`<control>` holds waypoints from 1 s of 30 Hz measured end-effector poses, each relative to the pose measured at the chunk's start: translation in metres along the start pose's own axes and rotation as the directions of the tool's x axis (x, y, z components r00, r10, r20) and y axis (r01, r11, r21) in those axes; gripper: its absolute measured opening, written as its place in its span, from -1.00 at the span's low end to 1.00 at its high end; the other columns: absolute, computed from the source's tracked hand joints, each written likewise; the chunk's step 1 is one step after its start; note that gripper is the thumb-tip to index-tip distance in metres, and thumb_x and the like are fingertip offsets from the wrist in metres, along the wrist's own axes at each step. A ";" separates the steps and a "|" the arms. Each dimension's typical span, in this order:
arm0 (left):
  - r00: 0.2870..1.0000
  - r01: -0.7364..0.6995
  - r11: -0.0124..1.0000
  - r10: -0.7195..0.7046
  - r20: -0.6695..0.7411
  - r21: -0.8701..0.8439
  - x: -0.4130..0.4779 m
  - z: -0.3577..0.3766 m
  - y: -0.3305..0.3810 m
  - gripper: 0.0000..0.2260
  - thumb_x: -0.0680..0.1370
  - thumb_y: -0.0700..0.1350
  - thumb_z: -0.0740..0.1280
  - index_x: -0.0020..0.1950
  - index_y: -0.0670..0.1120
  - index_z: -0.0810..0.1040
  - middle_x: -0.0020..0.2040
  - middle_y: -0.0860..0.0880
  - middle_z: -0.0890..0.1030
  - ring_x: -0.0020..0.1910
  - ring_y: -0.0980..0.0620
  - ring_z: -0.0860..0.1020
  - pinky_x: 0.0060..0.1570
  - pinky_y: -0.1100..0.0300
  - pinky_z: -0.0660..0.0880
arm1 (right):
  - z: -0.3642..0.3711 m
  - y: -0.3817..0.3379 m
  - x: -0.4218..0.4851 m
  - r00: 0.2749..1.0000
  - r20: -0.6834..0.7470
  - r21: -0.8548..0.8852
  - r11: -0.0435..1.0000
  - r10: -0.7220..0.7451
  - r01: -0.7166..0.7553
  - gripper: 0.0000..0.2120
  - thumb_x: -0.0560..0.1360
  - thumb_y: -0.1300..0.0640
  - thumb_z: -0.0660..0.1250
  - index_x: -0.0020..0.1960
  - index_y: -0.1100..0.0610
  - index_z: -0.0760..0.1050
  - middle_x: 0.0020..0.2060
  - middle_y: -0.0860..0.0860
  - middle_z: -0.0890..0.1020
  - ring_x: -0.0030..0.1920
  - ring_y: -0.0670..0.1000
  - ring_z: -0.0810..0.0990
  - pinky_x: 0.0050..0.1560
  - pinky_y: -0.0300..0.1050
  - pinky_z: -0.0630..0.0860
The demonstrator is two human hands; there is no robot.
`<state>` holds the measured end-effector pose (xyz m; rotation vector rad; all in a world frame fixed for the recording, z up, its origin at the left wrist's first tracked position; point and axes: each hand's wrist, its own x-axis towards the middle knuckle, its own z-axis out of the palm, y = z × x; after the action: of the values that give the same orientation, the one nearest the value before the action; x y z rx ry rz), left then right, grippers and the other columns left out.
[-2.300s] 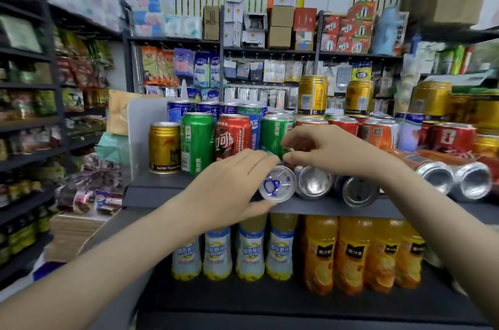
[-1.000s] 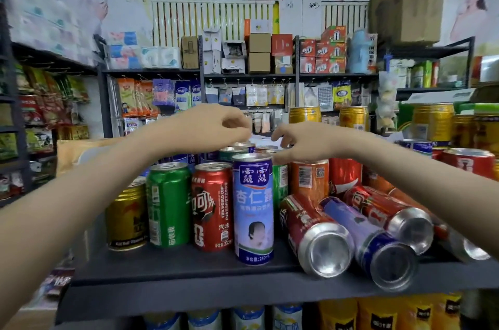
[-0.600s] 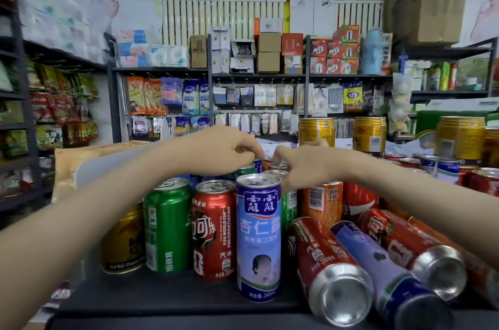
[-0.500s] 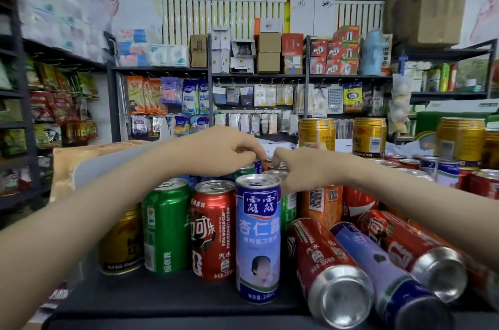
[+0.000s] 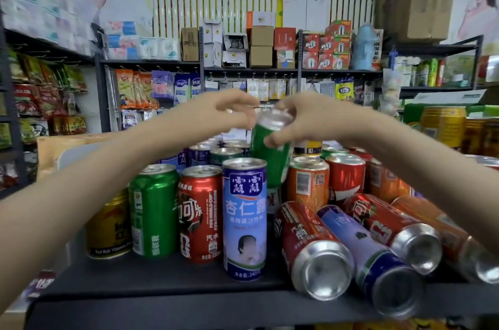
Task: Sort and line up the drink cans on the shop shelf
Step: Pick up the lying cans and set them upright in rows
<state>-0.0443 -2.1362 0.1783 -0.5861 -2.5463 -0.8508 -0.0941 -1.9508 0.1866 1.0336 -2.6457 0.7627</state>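
Centre of frame, right hand [image 5: 305, 122] with fingers clamped round tilted green can [image 5: 270, 159] raised above shelf [image 5: 162, 281], left hand [image 5: 218, 111] at its top, fingers curled, cannot tell if gripping

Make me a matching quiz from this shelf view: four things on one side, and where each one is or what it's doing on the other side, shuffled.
Things:
1. right hand
2. gold can
3. tall blue can
4. purple can

Places or states:
A. lying on its side, base toward the camera
B. standing at the left end of the front row
C. gripping a raised green can
D. standing upright right beside the upright red cola can

Pairs: 1-C, 2-B, 3-D, 4-A
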 end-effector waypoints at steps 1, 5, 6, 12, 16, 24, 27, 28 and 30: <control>0.999 0.000 0.999 -0.002 -0.039 -0.048 0.000 -0.001 0.001 -0.65 0.52 0.01 0.33 0.30 0.12 0.43 0.17 0.17 0.53 0.09 0.18 0.52 0.14 0.17 0.47 | -0.006 -0.002 -0.003 0.998 -0.055 0.023 1.000 -0.013 0.014 -0.66 0.38 0.09 0.46 0.06 0.23 0.49 -0.12 0.07 0.61 -0.20 0.00 0.56 -0.16 -0.20 0.55; 0.979 0.076 0.994 -0.091 -0.181 -0.084 0.005 0.004 -0.005 -0.59 0.48 0.17 0.33 0.27 0.05 0.46 0.17 0.10 0.54 0.11 0.14 0.52 0.17 0.14 0.43 | -0.024 -0.003 -0.012 0.962 -0.272 0.214 0.973 -0.023 0.084 -0.66 0.41 0.10 0.44 0.11 0.22 0.50 -0.07 0.06 0.63 -0.08 -0.01 0.64 -0.16 -0.26 0.61; 0.971 0.115 0.988 -0.134 -0.200 -0.103 0.006 0.006 -0.006 -0.53 0.45 0.22 0.33 0.26 0.00 0.47 0.16 0.07 0.55 0.09 0.12 0.53 0.19 0.10 0.43 | -0.026 -0.002 -0.015 0.948 -0.319 0.276 0.955 -0.016 0.109 -0.66 0.42 0.10 0.43 0.13 0.22 0.50 -0.06 0.06 0.63 -0.08 -0.02 0.64 -0.20 -0.31 0.59; 0.941 0.259 0.574 -0.331 0.069 -0.777 0.009 0.006 0.010 -0.58 0.54 0.09 0.26 0.20 -0.23 0.46 0.03 -0.29 0.63 -0.05 -0.11 0.67 -0.12 0.17 0.62 | -0.020 0.000 -0.017 0.914 -0.401 0.694 0.670 0.057 0.263 -0.81 0.49 0.18 0.36 0.05 0.24 0.48 0.05 0.15 0.62 0.04 0.03 0.64 -0.06 -0.17 0.61; 0.949 0.094 0.351 -0.314 -0.023 -0.932 0.010 0.004 0.019 -0.69 0.53 -0.06 0.32 0.17 -0.22 0.44 0.09 -0.30 0.55 -0.03 -0.21 0.65 -0.08 0.01 0.62 | -0.012 0.005 -0.019 0.941 -0.336 0.759 0.604 0.046 0.242 -0.61 0.46 0.20 0.38 0.23 0.24 0.34 0.10 0.16 0.58 0.04 0.07 0.66 0.05 -0.07 0.61; 0.959 0.040 0.870 -0.172 -0.225 -0.491 0.022 -0.010 0.024 -0.84 0.48 -0.06 0.38 -0.01 -0.11 0.59 -0.09 0.00 0.66 -0.05 0.07 0.63 -0.14 0.24 0.60 | -0.005 0.020 -0.020 0.988 -0.153 0.364 0.930 -0.001 0.058 -0.43 0.32 -0.05 0.48 0.25 0.02 0.37 0.08 -0.04 0.56 0.07 -0.07 0.59 0.14 -0.12 0.48; 0.967 0.080 0.969 -0.132 -0.218 -0.234 0.026 -0.008 0.024 -0.78 0.43 -0.01 0.43 0.03 -0.06 0.59 -0.07 0.03 0.64 -0.09 0.15 0.60 -0.33 0.39 0.52 | -0.009 0.028 -0.021 0.987 -0.161 0.355 0.932 -0.010 0.067 -0.54 0.40 -0.02 0.44 0.25 0.01 0.41 0.03 -0.08 0.60 0.04 -0.11 0.61 0.16 -0.14 0.48; 0.973 0.087 0.985 -0.117 -0.201 -0.151 0.027 -0.006 0.023 -0.75 0.41 0.01 0.44 0.04 -0.05 0.59 -0.05 0.03 0.64 -0.08 0.14 0.60 -0.31 0.37 0.53 | -0.011 0.031 -0.022 0.985 -0.171 0.333 0.940 -0.008 0.066 -0.56 0.41 -0.03 0.43 0.24 0.00 0.41 0.02 -0.10 0.61 0.03 -0.14 0.61 0.15 -0.15 0.47; 0.983 0.112 0.993 -0.115 -0.142 -0.028 0.029 -0.003 0.022 -0.69 0.38 0.05 0.47 0.05 -0.04 0.59 0.00 0.00 0.64 -0.01 0.06 0.60 -0.09 0.19 0.59 | -0.014 0.037 -0.023 0.980 -0.199 0.304 0.951 -0.003 0.064 -0.58 0.43 -0.04 0.41 0.24 -0.01 0.42 0.02 -0.12 0.61 0.00 -0.17 0.62 0.13 -0.17 0.46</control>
<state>-0.0565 -2.1143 0.2046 -0.3739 -2.4619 -0.9232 -0.1023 -1.9077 0.1755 1.0105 -2.3839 1.2336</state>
